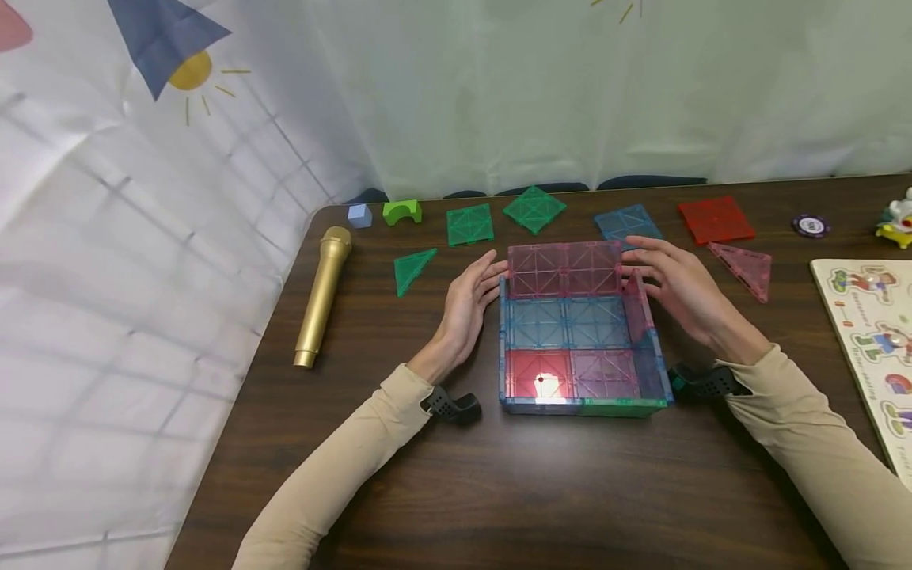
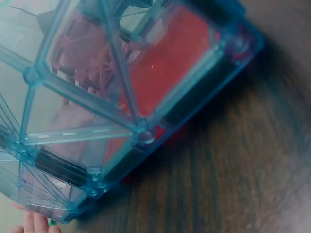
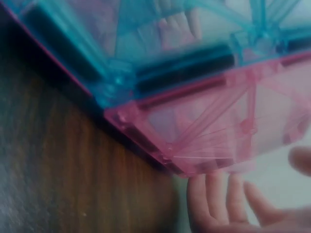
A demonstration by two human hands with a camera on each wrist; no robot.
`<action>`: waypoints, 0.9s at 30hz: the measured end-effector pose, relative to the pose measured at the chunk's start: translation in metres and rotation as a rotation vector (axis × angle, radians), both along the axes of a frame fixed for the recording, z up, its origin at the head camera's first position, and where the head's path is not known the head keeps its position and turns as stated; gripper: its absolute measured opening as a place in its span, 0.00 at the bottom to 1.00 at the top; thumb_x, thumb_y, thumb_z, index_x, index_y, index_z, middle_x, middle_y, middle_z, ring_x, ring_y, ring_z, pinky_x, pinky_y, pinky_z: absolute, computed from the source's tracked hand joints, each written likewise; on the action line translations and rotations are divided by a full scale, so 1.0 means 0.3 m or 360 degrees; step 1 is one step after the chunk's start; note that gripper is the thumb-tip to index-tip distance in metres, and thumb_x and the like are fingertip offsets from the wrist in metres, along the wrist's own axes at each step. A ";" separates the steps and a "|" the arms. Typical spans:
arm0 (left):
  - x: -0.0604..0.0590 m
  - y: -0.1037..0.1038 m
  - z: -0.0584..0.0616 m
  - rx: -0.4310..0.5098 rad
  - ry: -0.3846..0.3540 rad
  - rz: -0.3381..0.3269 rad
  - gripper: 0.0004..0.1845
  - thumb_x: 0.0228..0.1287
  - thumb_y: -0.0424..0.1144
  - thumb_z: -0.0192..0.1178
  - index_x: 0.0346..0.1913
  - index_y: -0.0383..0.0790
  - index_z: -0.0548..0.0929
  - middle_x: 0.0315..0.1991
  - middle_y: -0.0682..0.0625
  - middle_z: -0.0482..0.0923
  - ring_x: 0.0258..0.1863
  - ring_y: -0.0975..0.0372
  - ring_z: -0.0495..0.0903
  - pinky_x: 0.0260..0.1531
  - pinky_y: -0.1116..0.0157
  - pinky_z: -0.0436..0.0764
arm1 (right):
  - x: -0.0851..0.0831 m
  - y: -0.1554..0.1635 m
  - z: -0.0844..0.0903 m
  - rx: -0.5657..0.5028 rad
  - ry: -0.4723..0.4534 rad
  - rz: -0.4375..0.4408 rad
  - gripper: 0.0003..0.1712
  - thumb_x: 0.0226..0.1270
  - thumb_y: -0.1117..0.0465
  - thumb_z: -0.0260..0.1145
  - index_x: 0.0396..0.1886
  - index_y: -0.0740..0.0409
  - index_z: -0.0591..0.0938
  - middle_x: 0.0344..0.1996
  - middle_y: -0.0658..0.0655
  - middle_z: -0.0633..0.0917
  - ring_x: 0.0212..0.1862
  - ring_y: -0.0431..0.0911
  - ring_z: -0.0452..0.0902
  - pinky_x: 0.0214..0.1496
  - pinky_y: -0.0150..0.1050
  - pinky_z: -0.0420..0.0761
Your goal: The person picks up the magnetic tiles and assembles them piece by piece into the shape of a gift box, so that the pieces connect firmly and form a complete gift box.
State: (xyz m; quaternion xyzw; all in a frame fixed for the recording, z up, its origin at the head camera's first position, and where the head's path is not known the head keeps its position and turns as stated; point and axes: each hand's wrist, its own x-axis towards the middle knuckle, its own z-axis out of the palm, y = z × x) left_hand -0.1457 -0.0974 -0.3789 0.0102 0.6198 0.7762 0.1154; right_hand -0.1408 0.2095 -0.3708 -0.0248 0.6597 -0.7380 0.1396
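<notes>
A shallow open-topped box of translucent magnetic tiles (image 1: 604, 372) stands on the table, with pink, red and blue squares as its floor. Its far wall is made of pink tiles (image 1: 565, 269); blue tiles (image 2: 87, 92) form the left wall. My left hand (image 1: 466, 305) lies along the far left corner, fingers extended forward at the wall's edge. At the far right corner is my right hand (image 1: 680, 289), its fingers spread and reaching behind the pink wall. In the right wrist view the fingertips (image 3: 214, 187) sit right at the pink tile's edge.
Behind the box lie green squares (image 1: 470, 226), a green triangle (image 1: 412, 271), a blue square (image 1: 628, 222), a red square (image 1: 716, 220) and a pink triangle (image 1: 744, 267). A gold microphone (image 1: 323, 297) lies left, a picture board (image 1: 872, 340) right. Small blocks (image 1: 402, 211) and a poker chip (image 1: 811, 226) sit farther back.
</notes>
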 end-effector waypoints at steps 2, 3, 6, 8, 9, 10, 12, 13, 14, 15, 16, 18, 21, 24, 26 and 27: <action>-0.001 0.004 -0.001 -0.0012 -0.0005 0.0005 0.30 0.85 0.47 0.42 0.80 0.33 0.63 0.72 0.36 0.70 0.69 0.51 0.68 0.73 0.55 0.64 | 0.000 -0.003 0.002 -0.0009 -0.0006 -0.0003 0.25 0.86 0.50 0.53 0.73 0.58 0.68 0.58 0.51 0.75 0.57 0.38 0.75 0.55 0.28 0.75; 0.000 0.006 -0.001 -0.0023 -0.0008 0.0003 0.29 0.85 0.47 0.42 0.78 0.32 0.66 0.71 0.37 0.71 0.67 0.52 0.69 0.72 0.56 0.65 | 0.001 -0.004 0.003 0.0005 -0.0002 0.0005 0.24 0.86 0.50 0.53 0.71 0.58 0.69 0.57 0.51 0.75 0.57 0.39 0.75 0.55 0.28 0.76; 0.001 0.013 0.000 -0.0056 -0.0003 -0.0020 0.28 0.85 0.47 0.44 0.74 0.31 0.72 0.68 0.39 0.74 0.61 0.56 0.73 0.69 0.58 0.68 | 0.002 -0.007 0.005 0.0097 0.0041 0.0056 0.23 0.87 0.48 0.51 0.66 0.59 0.73 0.55 0.48 0.79 0.57 0.39 0.74 0.55 0.27 0.76; 0.002 0.021 0.001 -0.0087 0.0011 -0.0037 0.26 0.85 0.47 0.45 0.68 0.29 0.76 0.62 0.41 0.78 0.57 0.59 0.76 0.67 0.58 0.71 | 0.003 -0.010 0.008 0.0152 0.0062 0.0097 0.22 0.87 0.47 0.51 0.63 0.59 0.76 0.53 0.46 0.81 0.57 0.40 0.74 0.56 0.28 0.76; 0.004 0.027 0.003 -0.0111 0.0020 -0.0041 0.25 0.84 0.47 0.46 0.64 0.29 0.79 0.58 0.44 0.80 0.54 0.61 0.77 0.64 0.59 0.73 | 0.004 -0.012 0.010 0.0212 0.0066 0.0120 0.24 0.87 0.46 0.50 0.64 0.60 0.76 0.53 0.45 0.81 0.58 0.40 0.73 0.58 0.29 0.75; 0.005 0.032 0.004 -0.0138 0.0034 -0.0051 0.23 0.84 0.47 0.47 0.60 0.29 0.81 0.54 0.45 0.82 0.51 0.62 0.78 0.62 0.60 0.75 | 0.005 -0.013 0.012 0.0249 0.0074 0.0140 0.26 0.87 0.45 0.50 0.64 0.61 0.77 0.53 0.45 0.81 0.59 0.40 0.73 0.59 0.28 0.75; 0.006 0.040 0.005 -0.0203 0.0067 -0.0075 0.21 0.83 0.47 0.49 0.52 0.31 0.83 0.46 0.48 0.83 0.47 0.63 0.79 0.58 0.61 0.77 | 0.005 -0.017 0.016 0.0304 0.0087 0.0177 0.28 0.87 0.45 0.50 0.64 0.64 0.78 0.53 0.46 0.82 0.60 0.41 0.72 0.60 0.28 0.74; 0.007 0.042 0.005 -0.0232 0.0083 -0.0086 0.21 0.83 0.47 0.50 0.49 0.32 0.84 0.44 0.50 0.82 0.46 0.63 0.78 0.56 0.61 0.77 | 0.005 -0.018 0.019 0.0339 0.0091 0.0196 0.29 0.87 0.45 0.50 0.64 0.64 0.79 0.54 0.46 0.82 0.61 0.41 0.72 0.60 0.28 0.74; 0.008 0.043 0.005 -0.0261 0.0101 -0.0095 0.20 0.83 0.48 0.50 0.46 0.33 0.84 0.42 0.51 0.82 0.45 0.63 0.78 0.54 0.62 0.76 | 0.006 -0.020 0.022 0.0376 0.0099 0.0215 0.30 0.87 0.44 0.50 0.66 0.65 0.78 0.55 0.46 0.82 0.61 0.41 0.72 0.60 0.28 0.74; 0.008 0.043 0.004 -0.0288 0.0116 -0.0106 0.20 0.83 0.48 0.50 0.44 0.34 0.84 0.41 0.51 0.81 0.44 0.63 0.77 0.53 0.63 0.76 | 0.005 -0.021 0.023 0.0404 0.0105 0.0233 0.31 0.87 0.44 0.49 0.68 0.66 0.77 0.56 0.45 0.82 0.63 0.41 0.72 0.61 0.28 0.74; 0.008 0.041 0.002 -0.0312 0.0130 -0.0114 0.20 0.83 0.48 0.50 0.44 0.35 0.84 0.41 0.51 0.81 0.44 0.63 0.77 0.53 0.63 0.75 | 0.004 -0.022 0.024 0.0399 0.0113 0.0249 0.31 0.87 0.44 0.49 0.67 0.65 0.78 0.56 0.46 0.82 0.62 0.42 0.72 0.59 0.27 0.75; 0.007 0.037 0.001 -0.0328 0.0143 -0.0128 0.20 0.83 0.48 0.50 0.45 0.34 0.84 0.41 0.51 0.82 0.45 0.63 0.77 0.53 0.63 0.75 | 0.004 -0.023 0.026 0.0413 0.0107 0.0274 0.32 0.87 0.43 0.49 0.68 0.66 0.77 0.57 0.47 0.82 0.63 0.42 0.72 0.59 0.27 0.74; 0.002 0.031 0.005 -0.0357 0.0156 -0.0169 0.21 0.83 0.47 0.49 0.48 0.31 0.83 0.43 0.49 0.82 0.46 0.64 0.77 0.55 0.63 0.75 | 0.005 -0.023 0.028 0.0449 0.0092 0.0309 0.35 0.87 0.42 0.47 0.70 0.67 0.74 0.60 0.49 0.79 0.66 0.42 0.68 0.65 0.31 0.71; -0.005 0.023 0.015 -0.0399 0.0175 -0.0254 0.22 0.84 0.46 0.48 0.54 0.29 0.83 0.49 0.45 0.83 0.50 0.64 0.78 0.59 0.63 0.74 | 0.006 -0.020 0.028 0.0476 0.0066 0.0339 0.37 0.87 0.40 0.46 0.73 0.69 0.70 0.64 0.54 0.75 0.69 0.44 0.65 0.74 0.42 0.65; -0.012 0.017 0.023 -0.0443 0.0214 -0.0340 0.24 0.84 0.45 0.46 0.60 0.29 0.83 0.54 0.42 0.83 0.55 0.62 0.78 0.64 0.62 0.73 | 0.005 -0.019 0.028 0.0486 0.0055 0.0355 0.38 0.87 0.40 0.45 0.74 0.69 0.69 0.66 0.57 0.73 0.71 0.45 0.63 0.77 0.50 0.61; -0.017 0.013 0.027 -0.0474 0.0244 -0.0390 0.24 0.85 0.45 0.44 0.62 0.29 0.82 0.56 0.42 0.83 0.57 0.62 0.78 0.66 0.62 0.72 | 0.005 -0.019 0.027 0.0491 0.0050 0.0358 0.38 0.87 0.40 0.45 0.75 0.69 0.68 0.66 0.59 0.73 0.71 0.46 0.63 0.78 0.53 0.60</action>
